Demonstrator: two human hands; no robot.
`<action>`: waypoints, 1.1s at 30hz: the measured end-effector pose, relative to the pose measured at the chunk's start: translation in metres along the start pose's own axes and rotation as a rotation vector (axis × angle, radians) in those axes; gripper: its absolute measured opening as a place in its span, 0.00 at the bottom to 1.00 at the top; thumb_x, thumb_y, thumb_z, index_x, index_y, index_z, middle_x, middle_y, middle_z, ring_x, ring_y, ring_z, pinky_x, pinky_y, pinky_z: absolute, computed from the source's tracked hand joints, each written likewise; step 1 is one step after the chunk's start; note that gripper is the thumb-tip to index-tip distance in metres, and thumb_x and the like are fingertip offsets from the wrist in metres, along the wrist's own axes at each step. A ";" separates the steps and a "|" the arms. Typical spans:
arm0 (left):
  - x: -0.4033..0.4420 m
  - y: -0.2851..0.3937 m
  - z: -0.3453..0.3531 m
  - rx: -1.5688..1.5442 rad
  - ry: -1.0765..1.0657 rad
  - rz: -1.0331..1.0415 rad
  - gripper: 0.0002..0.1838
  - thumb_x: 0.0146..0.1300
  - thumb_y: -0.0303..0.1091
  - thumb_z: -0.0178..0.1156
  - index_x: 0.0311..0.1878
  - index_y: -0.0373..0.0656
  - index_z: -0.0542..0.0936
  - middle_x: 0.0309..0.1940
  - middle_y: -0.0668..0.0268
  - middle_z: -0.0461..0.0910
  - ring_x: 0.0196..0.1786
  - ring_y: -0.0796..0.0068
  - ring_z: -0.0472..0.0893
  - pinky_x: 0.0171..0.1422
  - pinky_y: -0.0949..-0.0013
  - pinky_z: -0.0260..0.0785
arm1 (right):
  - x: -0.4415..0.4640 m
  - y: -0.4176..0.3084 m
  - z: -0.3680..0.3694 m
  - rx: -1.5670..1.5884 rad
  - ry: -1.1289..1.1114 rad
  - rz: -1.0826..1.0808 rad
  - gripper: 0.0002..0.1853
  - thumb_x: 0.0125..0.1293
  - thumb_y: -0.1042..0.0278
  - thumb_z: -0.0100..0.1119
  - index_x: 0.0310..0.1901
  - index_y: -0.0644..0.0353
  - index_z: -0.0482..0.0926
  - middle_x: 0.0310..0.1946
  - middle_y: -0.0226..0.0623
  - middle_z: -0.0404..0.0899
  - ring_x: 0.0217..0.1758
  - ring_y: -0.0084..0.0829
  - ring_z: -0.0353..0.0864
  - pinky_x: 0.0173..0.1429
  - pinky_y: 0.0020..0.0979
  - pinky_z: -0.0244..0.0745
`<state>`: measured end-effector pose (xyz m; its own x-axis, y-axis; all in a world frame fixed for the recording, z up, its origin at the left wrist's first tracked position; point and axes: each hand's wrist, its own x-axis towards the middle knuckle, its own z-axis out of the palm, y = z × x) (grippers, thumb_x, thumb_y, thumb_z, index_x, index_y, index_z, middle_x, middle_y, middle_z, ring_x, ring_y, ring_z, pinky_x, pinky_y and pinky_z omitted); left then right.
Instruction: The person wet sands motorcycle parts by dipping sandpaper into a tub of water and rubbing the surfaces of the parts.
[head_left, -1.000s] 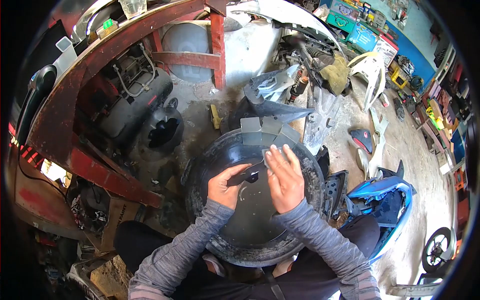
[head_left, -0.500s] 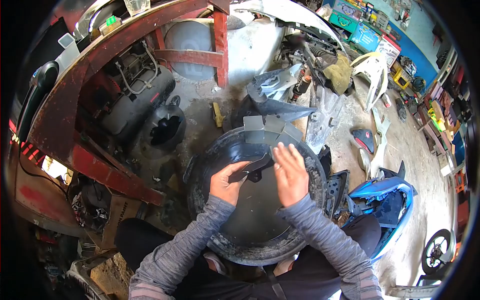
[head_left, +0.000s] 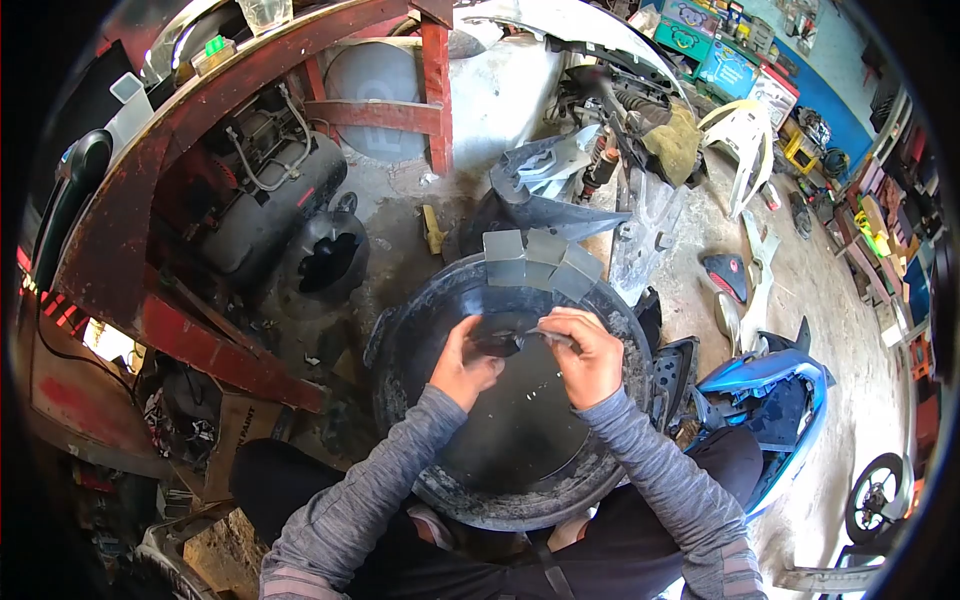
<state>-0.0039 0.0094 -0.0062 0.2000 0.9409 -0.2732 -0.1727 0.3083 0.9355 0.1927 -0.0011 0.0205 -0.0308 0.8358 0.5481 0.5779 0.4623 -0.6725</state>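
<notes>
My left hand [head_left: 465, 368] is closed around a dark, glossy, curved plastic part [head_left: 497, 335], held over a round black basin [head_left: 410, 440]. My right hand [head_left: 585, 352] pinches a thin grey piece [head_left: 556, 338] close to the right end of that part. The grey piece resembles the sheets on the rim, but the fingers hide most of it. Cloudy water [head_left: 510, 430] with a few light specks lies in the basin below both hands. Several grey square sheets, apparently sandpaper [head_left: 525, 260], overlap along the basin's far rim.
A blue motorcycle fairing [head_left: 770, 420] lies on the floor to the right. Behind the basin are a dark plastic panel [head_left: 540, 218] and a partly stripped motorcycle [head_left: 625, 120]. On the left, an air compressor [head_left: 280, 200] stands beneath a red-framed bench [head_left: 215, 345].
My right hand has gone from flat, outstretched fingers to a pinch beside the plastic part. The part has tilted in my left hand, and light specks now show on the water.
</notes>
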 end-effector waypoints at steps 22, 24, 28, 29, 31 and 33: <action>0.010 0.001 -0.014 -0.706 -0.153 0.210 0.21 0.72 0.25 0.56 0.66 0.48 0.69 0.56 0.61 0.80 0.55 0.60 0.84 0.57 0.46 0.81 | -0.008 -0.013 0.010 -0.356 -0.181 -0.301 0.27 0.50 0.77 0.64 0.57 0.62 0.80 0.54 0.44 0.77 0.64 0.50 0.74 0.73 0.52 0.67; 0.011 0.000 -0.014 -0.721 -0.134 0.224 0.21 0.71 0.25 0.56 0.66 0.48 0.68 0.55 0.61 0.81 0.55 0.60 0.84 0.55 0.45 0.82 | -0.020 -0.028 0.015 -0.306 -0.204 -0.369 0.26 0.51 0.78 0.63 0.56 0.62 0.80 0.54 0.45 0.78 0.64 0.50 0.74 0.71 0.53 0.68; 0.009 -0.002 -0.012 -0.709 -0.148 0.231 0.21 0.71 0.24 0.56 0.65 0.47 0.69 0.55 0.61 0.81 0.54 0.61 0.84 0.55 0.45 0.82 | -0.012 -0.016 0.013 -0.381 -0.164 -0.303 0.27 0.50 0.77 0.65 0.56 0.61 0.81 0.55 0.42 0.79 0.65 0.49 0.74 0.72 0.53 0.68; 0.008 0.004 -0.010 -0.715 -0.134 0.229 0.20 0.70 0.23 0.57 0.63 0.47 0.69 0.52 0.61 0.81 0.52 0.64 0.85 0.53 0.49 0.83 | -0.009 -0.009 0.011 -0.354 -0.161 -0.293 0.26 0.50 0.77 0.65 0.56 0.60 0.81 0.55 0.40 0.79 0.65 0.48 0.74 0.72 0.53 0.67; 0.010 0.006 -0.006 -0.727 -0.123 0.234 0.19 0.70 0.22 0.58 0.61 0.47 0.69 0.49 0.62 0.81 0.50 0.66 0.85 0.51 0.52 0.84 | -0.016 -0.023 0.013 -0.317 -0.203 -0.325 0.26 0.51 0.77 0.64 0.56 0.61 0.81 0.54 0.41 0.79 0.65 0.48 0.74 0.72 0.53 0.68; 0.014 0.002 -0.006 -0.684 -0.094 0.322 0.19 0.69 0.20 0.57 0.60 0.45 0.69 0.49 0.61 0.81 0.49 0.67 0.85 0.50 0.52 0.84 | -0.021 -0.045 0.017 -0.207 -0.288 -0.336 0.25 0.51 0.78 0.62 0.55 0.61 0.81 0.54 0.41 0.79 0.64 0.48 0.74 0.73 0.52 0.67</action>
<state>-0.0071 0.0242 -0.0092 0.1146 0.9927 0.0381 -0.7895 0.0677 0.6100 0.1534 -0.0344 0.0313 -0.4508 0.7116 0.5388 0.6461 0.6767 -0.3531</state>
